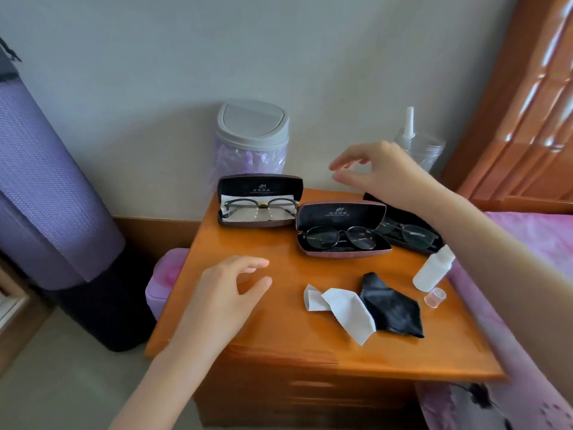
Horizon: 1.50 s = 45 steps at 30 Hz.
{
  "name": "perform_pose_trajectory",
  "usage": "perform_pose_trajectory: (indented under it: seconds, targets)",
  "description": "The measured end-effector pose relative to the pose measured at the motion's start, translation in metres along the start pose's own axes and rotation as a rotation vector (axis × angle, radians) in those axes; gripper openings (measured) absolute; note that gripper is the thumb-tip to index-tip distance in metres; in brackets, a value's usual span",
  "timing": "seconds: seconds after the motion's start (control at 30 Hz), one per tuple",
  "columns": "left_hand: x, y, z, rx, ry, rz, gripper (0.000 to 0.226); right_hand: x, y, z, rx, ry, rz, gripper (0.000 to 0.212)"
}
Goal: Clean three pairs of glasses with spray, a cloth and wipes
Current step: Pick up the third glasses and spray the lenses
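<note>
From my remote seat I see both hands over the wooden counter [279,352] and neither is holding anything. The left grip [229,293] hovers released above the bare front-left part, fingers loosely curved. The right grip [375,169] is raised over the back edge, also released, with its fingers reaching left and the thumb a little apart from them. Three open cases lie along the back. The back-left case [260,181] holds half-rim glasses [260,206] on a white cloth. The middle case [341,212] holds round glasses [338,237]. The black case [412,240] on the right holds a third pair [409,232], partly hidden under my right forearm. In front of them a black cloth [392,305] lies crumpled, touching the white wipes [344,308] on its left. The spray bottle [432,268] sits at the right edge with its clear cap [435,296] off, just beside it. Behind the counter against the wall stands a grey-lidded bin [252,131] with a purple liner, and a clear jar [421,147] stands in the back-right corner. A pink bed [542,243] borders the counter on the right, and a rolled purple mat [46,181] stands well off to the left
</note>
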State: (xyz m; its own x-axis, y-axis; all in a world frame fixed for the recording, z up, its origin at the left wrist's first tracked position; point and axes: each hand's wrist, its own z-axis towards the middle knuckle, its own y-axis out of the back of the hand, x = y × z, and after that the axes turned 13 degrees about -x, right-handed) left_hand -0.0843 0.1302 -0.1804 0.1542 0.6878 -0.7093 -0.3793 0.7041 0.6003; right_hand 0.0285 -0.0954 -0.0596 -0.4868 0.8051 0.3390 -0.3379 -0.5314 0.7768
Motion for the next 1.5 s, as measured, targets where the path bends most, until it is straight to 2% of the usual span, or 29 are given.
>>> perform_pose_trajectory:
  seconds: [0.13, 0.23, 0.33, 0.43, 0.5, 0.7, 0.9, 1.07, 1.27, 1.5]
  targets:
    - [-0.015, -0.011, -0.007, 0.032, -0.059, -0.051, 0.030, -0.040, 0.061, -0.038, -0.154, -0.150, -0.031, 0.011]
    - [-0.023, -0.018, -0.010, 0.036, -0.088, -0.074, 0.033, -0.079, 0.087, -0.067, -0.207, -0.302, -0.012, 0.014]
    - [-0.031, -0.024, -0.011, 0.043, -0.131, -0.107, 0.031, -0.121, 0.087, -0.093, -0.253, -0.455, 0.046, 0.018]
    - [-0.039, -0.031, -0.012, 0.043, -0.172, -0.134, 0.029, -0.152, 0.060, -0.113, -0.190, -0.576, 0.087, 0.017]
    - [-0.044, -0.036, -0.012, 0.054, -0.185, -0.138, 0.028, -0.161, 0.036, -0.119, -0.165, -0.578, 0.030, 0.016]
    - [-0.050, -0.052, -0.012, 0.087, -0.217, -0.135, 0.028, -0.151, 0.007, -0.120, -0.207, -0.537, -0.158, 0.034]
    - [-0.048, -0.057, -0.012, 0.091, -0.209, -0.116, 0.029, -0.156, -0.005, -0.121, -0.217, -0.533, -0.304, 0.029]
    - [-0.045, -0.055, -0.012, 0.085, -0.199, -0.109, 0.030, -0.156, -0.007, -0.121, -0.283, -0.560, -0.242, 0.021]
    - [-0.046, -0.052, -0.012, 0.077, -0.184, -0.103, 0.031, -0.150, 0.007, -0.121, -0.332, -0.594, 0.023, 0.015]
    - [-0.046, -0.049, -0.013, 0.076, -0.184, -0.099, 0.031, -0.145, 0.035, -0.126, -0.484, -0.577, 0.054, 0.016]
